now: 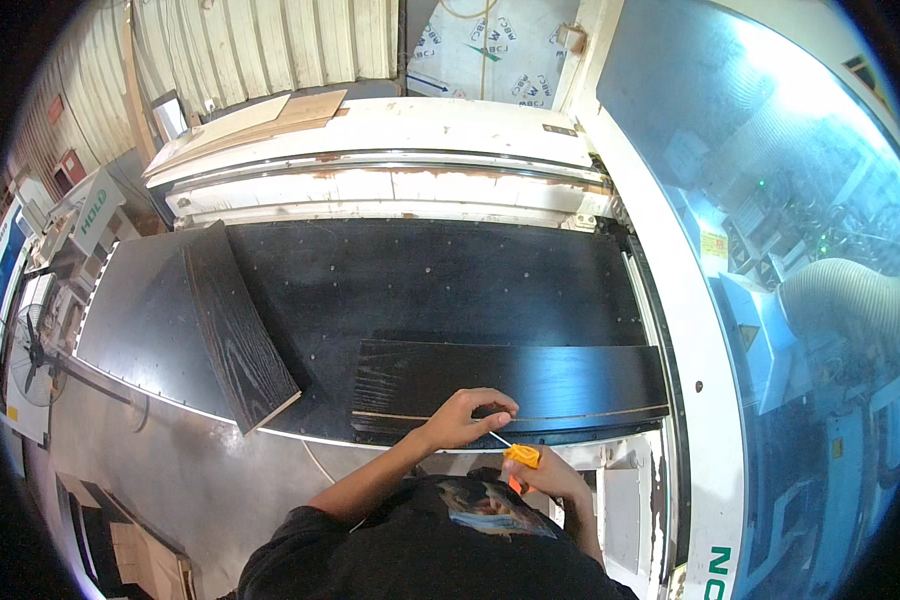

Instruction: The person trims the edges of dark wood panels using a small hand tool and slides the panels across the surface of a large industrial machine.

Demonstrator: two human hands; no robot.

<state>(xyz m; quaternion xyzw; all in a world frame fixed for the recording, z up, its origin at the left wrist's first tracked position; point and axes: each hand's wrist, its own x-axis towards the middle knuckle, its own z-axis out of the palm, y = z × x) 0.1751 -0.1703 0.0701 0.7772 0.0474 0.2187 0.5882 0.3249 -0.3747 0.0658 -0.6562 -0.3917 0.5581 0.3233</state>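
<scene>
Close to the near edge of the wide black perforated machine bed (420,280), toward its right corner, lies a long dark wood-grain panel (570,385), flat, its length running along that edge and its right end nearly at the white machine frame (690,330) that bounds the bed on that side. A pale thin line runs along the panel near its front edge. The left hand (470,415) rests on the panel's near edge with the fingers curled down onto it, pinching at the thin pale strip there. The right hand (550,478), just off the bed's near edge, is clenched around an orange-handled utility knife (522,456), whose thin blade points up toward the left hand's fingers.

A second dark wood-grain board (238,335) lies at an angle across the bed's left part, its lower corner overhanging the near edge. Between the two boards and back to the far edge the bed is bare. Beyond the far edge stands a white dusty machine housing (390,165) with pale plywood sheets (270,115) on top.
</scene>
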